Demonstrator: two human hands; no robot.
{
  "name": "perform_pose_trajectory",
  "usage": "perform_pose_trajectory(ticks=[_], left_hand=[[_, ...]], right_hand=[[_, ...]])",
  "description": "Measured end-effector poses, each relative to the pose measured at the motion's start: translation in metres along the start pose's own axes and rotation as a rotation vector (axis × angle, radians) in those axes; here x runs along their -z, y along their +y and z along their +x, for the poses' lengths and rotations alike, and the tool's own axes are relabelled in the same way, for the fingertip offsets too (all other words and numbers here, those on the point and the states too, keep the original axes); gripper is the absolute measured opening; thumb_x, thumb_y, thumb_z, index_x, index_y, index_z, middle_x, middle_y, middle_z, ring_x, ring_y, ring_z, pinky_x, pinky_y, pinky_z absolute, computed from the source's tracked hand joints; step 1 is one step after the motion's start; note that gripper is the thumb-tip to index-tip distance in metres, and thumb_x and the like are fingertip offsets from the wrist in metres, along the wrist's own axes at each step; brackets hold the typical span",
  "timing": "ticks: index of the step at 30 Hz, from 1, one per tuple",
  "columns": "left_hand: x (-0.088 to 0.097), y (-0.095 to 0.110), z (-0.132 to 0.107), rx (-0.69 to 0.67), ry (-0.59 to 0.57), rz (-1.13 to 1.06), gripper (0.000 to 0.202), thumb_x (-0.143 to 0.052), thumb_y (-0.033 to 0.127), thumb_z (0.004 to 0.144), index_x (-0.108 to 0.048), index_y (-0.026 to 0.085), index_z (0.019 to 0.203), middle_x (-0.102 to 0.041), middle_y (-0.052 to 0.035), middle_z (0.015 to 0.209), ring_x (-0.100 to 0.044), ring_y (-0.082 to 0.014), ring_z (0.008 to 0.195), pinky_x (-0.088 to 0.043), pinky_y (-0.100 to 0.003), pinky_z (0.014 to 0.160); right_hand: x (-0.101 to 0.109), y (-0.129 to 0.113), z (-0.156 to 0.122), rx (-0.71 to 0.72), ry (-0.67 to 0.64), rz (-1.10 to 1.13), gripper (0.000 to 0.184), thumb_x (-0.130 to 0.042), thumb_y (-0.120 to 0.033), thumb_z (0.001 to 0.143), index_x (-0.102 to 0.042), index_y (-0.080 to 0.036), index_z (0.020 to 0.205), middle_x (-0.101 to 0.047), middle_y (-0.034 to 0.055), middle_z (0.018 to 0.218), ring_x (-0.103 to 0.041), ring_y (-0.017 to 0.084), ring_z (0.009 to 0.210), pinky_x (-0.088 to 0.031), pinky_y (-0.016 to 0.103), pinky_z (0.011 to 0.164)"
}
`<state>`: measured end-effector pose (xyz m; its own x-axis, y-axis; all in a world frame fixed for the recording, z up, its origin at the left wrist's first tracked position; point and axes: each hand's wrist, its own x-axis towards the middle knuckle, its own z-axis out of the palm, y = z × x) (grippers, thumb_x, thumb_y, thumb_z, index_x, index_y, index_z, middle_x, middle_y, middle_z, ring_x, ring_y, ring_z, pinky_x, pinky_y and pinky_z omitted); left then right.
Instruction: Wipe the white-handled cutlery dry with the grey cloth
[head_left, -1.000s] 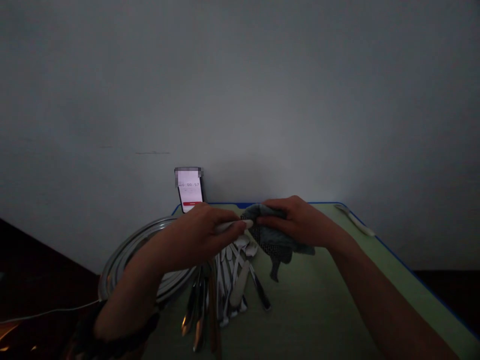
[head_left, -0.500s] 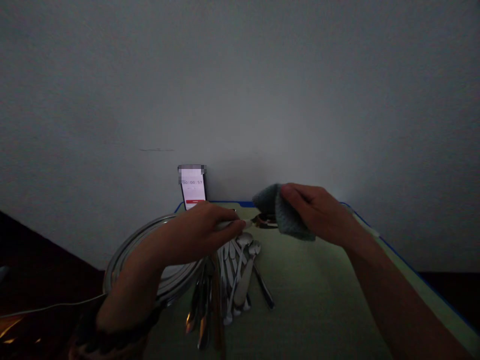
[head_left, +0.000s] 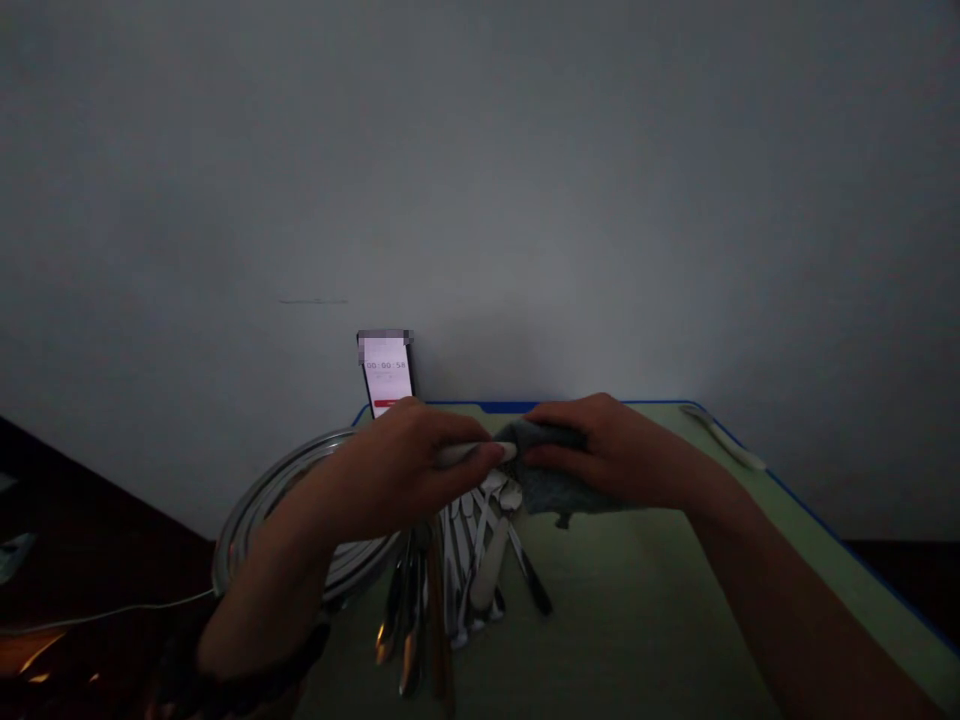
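Observation:
My left hand (head_left: 409,465) is closed around the white handle of a utensil (head_left: 469,453), held level above the table. Its working end is hidden inside a grey cloth (head_left: 551,485), which my right hand (head_left: 600,450) grips and wraps around that end. Both hands meet over a pile of several metal spoons and other cutlery (head_left: 457,570) lying on the green table (head_left: 637,620).
A round metal tray (head_left: 277,500) sits at the table's left edge. A phone (head_left: 387,372) with a lit timer screen leans against the wall behind. One white-handled utensil (head_left: 724,438) lies alone at the far right corner. A white cable (head_left: 112,612) runs at the left.
Half a second ago my right hand had lifted the cloth off the utensil's end, baring it; now the cloth is closed over that end again. The left hand stayed put.

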<state>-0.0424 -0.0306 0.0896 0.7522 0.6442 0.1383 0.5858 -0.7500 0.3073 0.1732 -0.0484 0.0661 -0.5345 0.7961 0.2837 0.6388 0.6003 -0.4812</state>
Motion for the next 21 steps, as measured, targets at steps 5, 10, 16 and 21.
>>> perform_pose_trajectory(ticks=[5,10,16,21], left_hand=[[-0.002,0.008,-0.001,0.003,0.034,-0.036,0.033,-0.041,0.039,0.087,-0.063,0.017,0.076,-0.045,0.0059,0.05,-0.038,-0.0054,0.046,-0.027,-0.019,0.046],[-0.002,0.005,0.002,-0.033,0.06,-0.046,0.031,-0.042,0.038,0.087,-0.064,0.017,0.079,-0.048,0.0057,0.051,-0.041,-0.0052,0.046,-0.029,-0.018,0.048],[-0.008,-0.002,0.006,-0.023,0.076,0.051,0.035,-0.039,0.04,0.088,-0.064,0.017,0.081,-0.051,0.004,0.054,-0.043,-0.0067,0.049,-0.028,-0.021,0.05],[-0.01,-0.004,0.006,0.002,0.061,0.011,0.036,-0.038,0.041,0.088,-0.062,0.016,0.08,-0.047,0.0048,0.053,-0.04,-0.0067,0.048,-0.027,-0.02,0.048]], right_hand=[[0.005,-0.006,-0.001,0.053,-0.019,-0.029,0.02,-0.049,-0.032,0.085,-0.061,-0.018,0.091,-0.062,-0.0018,0.073,-0.052,0.007,0.061,-0.035,0.019,0.057],[0.009,-0.004,-0.001,-0.008,-0.028,-0.026,0.024,-0.048,-0.037,0.085,-0.062,-0.019,0.093,-0.063,-0.0017,0.071,-0.052,0.008,0.058,-0.036,0.02,0.055],[0.007,0.005,-0.002,-0.084,-0.04,0.047,0.025,-0.046,-0.036,0.085,-0.059,-0.019,0.098,-0.065,0.0018,0.088,-0.058,0.013,0.075,-0.041,0.023,0.066],[0.003,0.007,0.0,-0.055,0.036,0.009,0.018,-0.049,-0.03,0.084,-0.06,-0.019,0.092,-0.065,0.0004,0.084,-0.056,0.012,0.071,-0.039,0.023,0.064]])
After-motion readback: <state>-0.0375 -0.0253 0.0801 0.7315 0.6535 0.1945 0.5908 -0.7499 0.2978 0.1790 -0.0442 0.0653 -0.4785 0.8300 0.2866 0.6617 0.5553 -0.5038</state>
